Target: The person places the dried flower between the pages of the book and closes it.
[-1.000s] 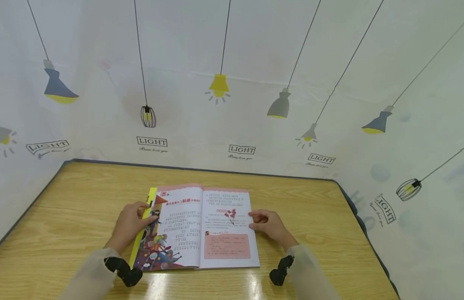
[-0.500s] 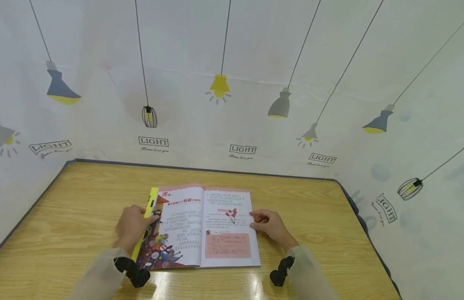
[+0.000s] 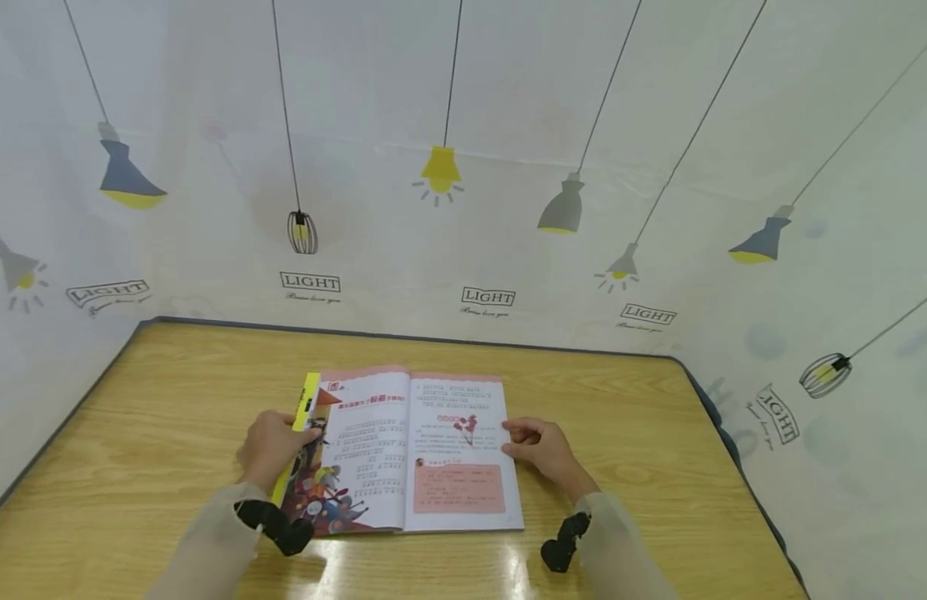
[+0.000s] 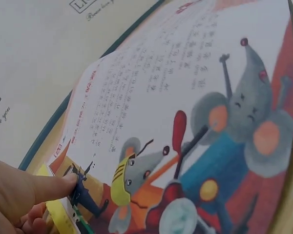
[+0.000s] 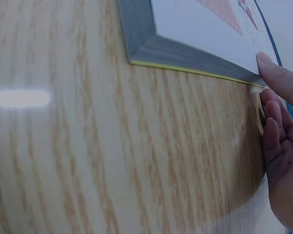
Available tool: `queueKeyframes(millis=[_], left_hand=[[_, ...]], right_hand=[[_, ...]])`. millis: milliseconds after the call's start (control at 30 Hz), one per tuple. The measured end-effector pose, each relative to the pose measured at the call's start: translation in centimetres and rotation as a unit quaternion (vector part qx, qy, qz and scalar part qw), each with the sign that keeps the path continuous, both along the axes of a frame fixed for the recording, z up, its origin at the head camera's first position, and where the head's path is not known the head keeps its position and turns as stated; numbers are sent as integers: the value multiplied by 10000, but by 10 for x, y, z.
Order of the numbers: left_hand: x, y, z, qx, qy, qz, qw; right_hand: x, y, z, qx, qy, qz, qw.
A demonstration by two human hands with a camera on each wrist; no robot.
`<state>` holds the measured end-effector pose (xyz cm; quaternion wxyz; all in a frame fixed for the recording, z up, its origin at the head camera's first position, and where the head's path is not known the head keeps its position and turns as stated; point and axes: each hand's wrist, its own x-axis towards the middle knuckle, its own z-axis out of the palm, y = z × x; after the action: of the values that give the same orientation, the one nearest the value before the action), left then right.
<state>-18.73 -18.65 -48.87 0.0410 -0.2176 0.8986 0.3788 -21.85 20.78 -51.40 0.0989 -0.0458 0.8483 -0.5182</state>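
Observation:
An open book (image 3: 459, 454) lies on the wooden table, its left page printed with cartoon mice on a vehicle and its right page with text and a pink box. At its left edge my left hand (image 3: 272, 450) pinches the pages and yellow cover, thumb on top. The left wrist view shows that thumb (image 4: 53, 187) pressed on the picture and the fingers partly hidden behind the edge. My right hand (image 3: 546, 454) holds the right edge. In the right wrist view its thumb (image 5: 278, 78) rests on the page, with the other fingers curled beside the thick page block.
The wooden table top (image 3: 171, 392) extends around the book, edged by a dark border. Behind it rises a pale wall covering (image 3: 373, 217) printed with hanging lamps. Each sleeve has a black band (image 3: 561, 542) at the wrist.
My left wrist has swung a little to the right, and its fingers have tucked further behind the cover edge. The right hand stays at the book's right edge. The head view has shifted slightly.

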Motion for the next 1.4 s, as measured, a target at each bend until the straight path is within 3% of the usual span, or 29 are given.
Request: queueKeyframes(millis=[267, 400, 533, 733, 933, 1133, 1400], left_hand=[[0, -4, -8, 69, 216, -33, 9997], [0, -5, -7, 644, 435, -52, 9970], [2, -6, -2, 1218, 556, -203, 9908], [7, -4, 11, 1228, 615, -554, 9890], [14, -5, 24, 1474, 291, -1021, 9834], [19, -7, 28, 1432, 0, -1376, 9801], [29, -3, 34, 1355, 61, -1400, 9808]], right_hand=[[0, 1, -3, 57, 35, 12, 10000], [0, 0, -3, 90, 74, -122, 9999], [0, 0, -3, 35, 102, -162, 9998], [1, 0, -2, -17, 140, -126, 9998], [0, 0, -4, 29, 151, -179, 9997], [1, 0, -6, -16, 215, -237, 9995], [1, 0, -6, -77, 268, -242, 9993]])
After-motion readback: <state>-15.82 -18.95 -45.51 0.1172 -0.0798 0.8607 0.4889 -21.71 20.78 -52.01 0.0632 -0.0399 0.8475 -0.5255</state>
